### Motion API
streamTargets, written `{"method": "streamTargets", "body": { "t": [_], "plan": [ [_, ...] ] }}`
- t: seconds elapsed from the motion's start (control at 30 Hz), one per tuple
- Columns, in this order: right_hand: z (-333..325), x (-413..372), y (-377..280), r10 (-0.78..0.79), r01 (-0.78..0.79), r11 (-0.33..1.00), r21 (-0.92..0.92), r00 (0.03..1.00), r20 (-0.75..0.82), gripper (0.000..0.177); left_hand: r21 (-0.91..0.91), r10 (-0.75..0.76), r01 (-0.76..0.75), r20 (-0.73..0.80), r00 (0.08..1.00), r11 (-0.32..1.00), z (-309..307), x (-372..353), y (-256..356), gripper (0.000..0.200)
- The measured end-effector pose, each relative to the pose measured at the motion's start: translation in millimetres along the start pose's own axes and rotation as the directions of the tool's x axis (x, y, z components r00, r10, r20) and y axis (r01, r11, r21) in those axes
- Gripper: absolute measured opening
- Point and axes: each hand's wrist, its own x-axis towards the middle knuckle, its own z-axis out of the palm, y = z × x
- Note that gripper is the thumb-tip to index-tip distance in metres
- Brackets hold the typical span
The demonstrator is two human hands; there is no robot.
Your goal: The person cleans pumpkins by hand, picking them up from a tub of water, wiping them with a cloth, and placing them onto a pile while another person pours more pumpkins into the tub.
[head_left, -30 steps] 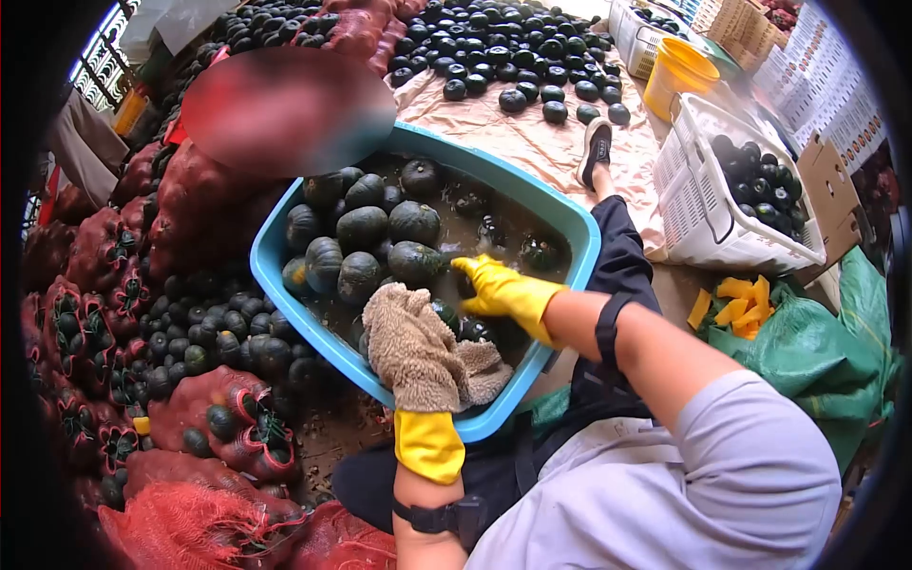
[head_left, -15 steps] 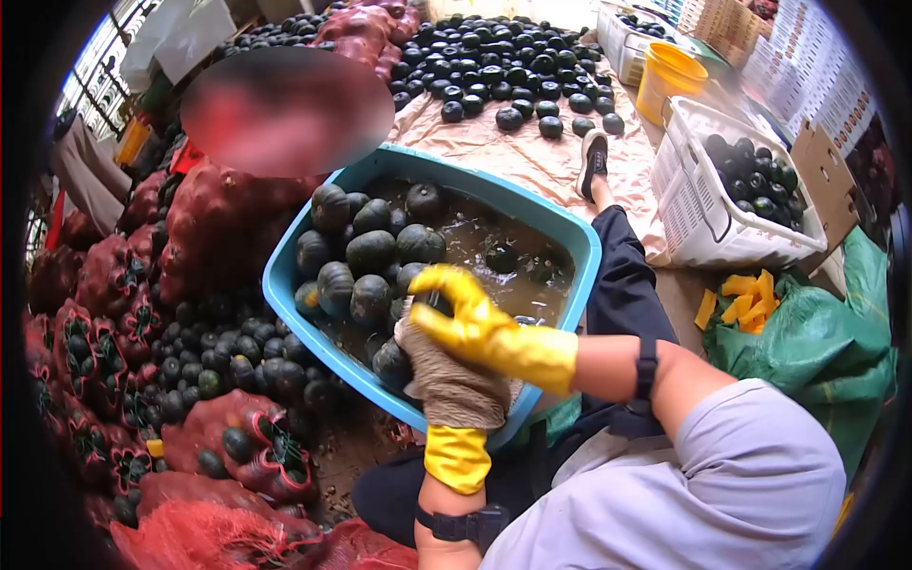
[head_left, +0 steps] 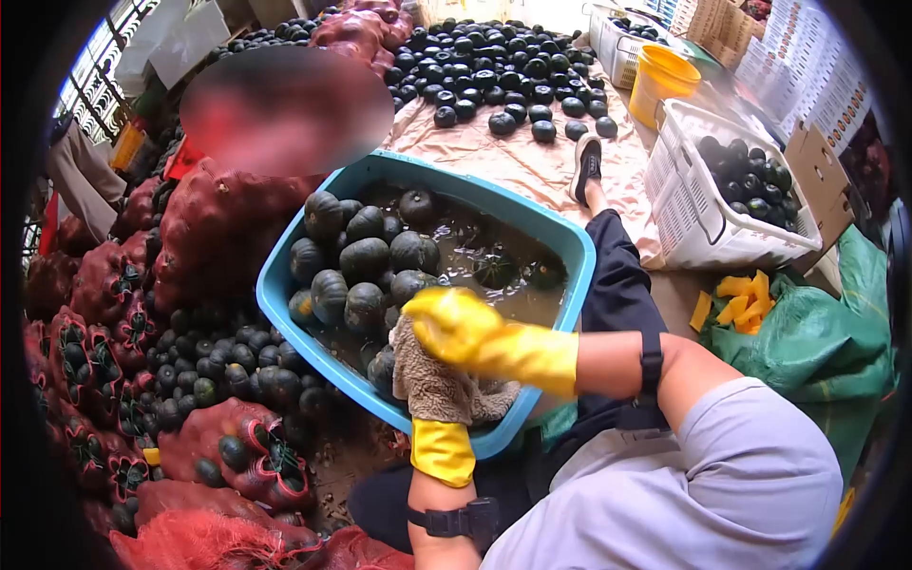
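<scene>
A blue basin (head_left: 581, 249) of murky water holds several dark green squashes (head_left: 365, 258) heaped at its left side. Over its near edge, a brown shaggy cloth (head_left: 427, 385) covers my left hand, whose yellow glove cuff (head_left: 442, 452) shows below; the fingers are hidden. My right hand (head_left: 456, 326), in a yellow glove and blurred, is curled closed against the top of the cloth. Anything inside its fingers is hidden. A few squashes float at the right of the water.
Loose squashes (head_left: 228, 366) and red net sacks (head_left: 237, 451) lie to the left. More squashes (head_left: 503, 71) cover a pale sheet (head_left: 456, 152) ahead. To the right are a white crate (head_left: 679, 204), a yellow bucket (head_left: 660, 81) and a green sack (head_left: 798, 332).
My right hand has closed from a spread grip round a dark squash beside the cloth; that squash no longer shows. The cloth and my left arm have shifted slightly left in the view.
</scene>
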Motion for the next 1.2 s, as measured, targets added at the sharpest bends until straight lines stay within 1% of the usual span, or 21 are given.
{"method": "streamTargets", "body": {
  "t": [0.07,0.1,0.13,0.2,0.23,0.27,0.33,0.37,0.43,0.53,0.57,0.67,0.7,0.77,0.83,0.93,0.97,1.03,1.07,1.13,1.2],
  "plan": [
    [-2,-10,-21,-0.207,0.202,0.978,-0.059,0.974,-0.090,0.027,-0.035,-0.076,0.079,0.090,0.993,0.996,-13,-3,7,0.045],
    [-17,-12,-39,0.196,-0.195,0.919,0.343,0.980,0.032,0.026,-0.043,-0.133,0.144,0.187,0.973,0.989,-26,-4,8,0.045],
    [-26,-6,-56,0.462,-0.546,0.574,0.610,0.831,0.309,0.024,-0.075,-0.167,0.195,0.282,0.945,0.978,-23,-12,7,0.045],
    [3,-13,-34,0.530,-0.323,0.462,0.826,0.847,0.035,0.038,-0.224,-0.091,0.063,-0.118,0.989,0.973,18,-31,1,0.042],
    [8,-13,-32,0.552,-0.311,0.449,0.838,0.834,0.014,0.042,-0.403,-0.091,0.138,0.134,0.987,0.905,22,-14,0,0.041],
    [10,-16,-28,0.580,-0.303,0.434,0.848,0.815,-0.006,0.046,-0.412,-0.133,0.144,0.056,0.990,0.900,23,-16,-1,0.042],
    [-26,-13,-2,-0.019,-0.003,0.982,0.191,0.993,0.114,0.060,-0.221,0.026,-0.035,-0.043,0.999,0.975,17,-12,5,0.041],
    [-43,-7,-13,0.030,-0.070,0.989,0.134,0.959,0.280,0.062,0.398,0.281,-0.281,0.060,0.958,0.873,17,-25,12,0.037],
    [-74,11,-53,0.233,-0.245,0.968,-0.064,0.768,0.597,0.062,0.235,0.120,-0.129,0.053,0.991,0.963,-12,-17,12,0.031],
    [-73,6,-44,0.325,-0.532,0.827,0.182,0.716,0.617,0.060,0.000,-0.089,0.090,0.129,0.988,0.996,-40,7,23,0.026],
    [-49,-5,-23,0.414,-0.727,0.532,0.433,0.670,0.616,0.057,-0.070,-0.059,0.062,0.053,0.997,0.996,-31,4,17,0.028],
    [8,-29,-9,0.615,-0.585,0.485,0.650,0.757,0.222,0.064,-0.146,0.102,-0.133,-0.207,0.973,0.980,-17,19,-3,0.031],
    [-4,-28,-6,0.518,-0.561,0.655,0.506,0.821,0.239,0.073,0.551,0.520,-0.455,0.044,0.853,0.699,4,4,-9,0.030],
    [-39,-18,-14,0.293,-0.351,0.931,0.100,0.882,0.369,0.074,0.715,0.580,-0.528,0.210,0.787,0.459,8,-7,0,0.029],
    [-62,-4,-49,0.254,-0.253,0.964,-0.079,0.798,0.547,0.070,0.302,0.248,-0.260,0.077,0.966,0.917,-9,-9,15,0.027],
    [-65,-3,-43,0.357,-0.595,0.770,0.230,0.700,0.618,0.071,0.038,0.022,-0.024,0.043,0.999,0.999,-24,1,24,0.025],
    [-60,-5,-43,0.442,-0.778,0.475,0.412,0.616,0.652,0.070,-0.015,0.024,-0.024,-0.001,1.000,1.000,-20,4,17,0.024],
    [-7,-43,9,0.199,-0.267,0.805,0.530,0.963,0.183,0.067,-0.079,0.073,-0.081,-0.102,0.992,0.994,3,5,5,0.022],
    [-8,-38,-9,0.550,-0.623,0.389,0.679,0.748,0.371,0.068,-0.074,0.096,-0.105,-0.118,0.988,0.992,9,2,1,0.022],
    [-34,-21,5,0.311,-0.455,0.845,0.282,0.846,0.433,0.077,-0.004,0.145,-0.146,-0.099,0.984,0.989,14,-3,2,0.020],
    [-71,-6,-34,0.320,-0.308,0.943,-0.125,0.738,0.594,0.078,0.077,0.156,-0.154,-0.029,0.987,0.985,6,-8,12,0.019]
  ]
}}
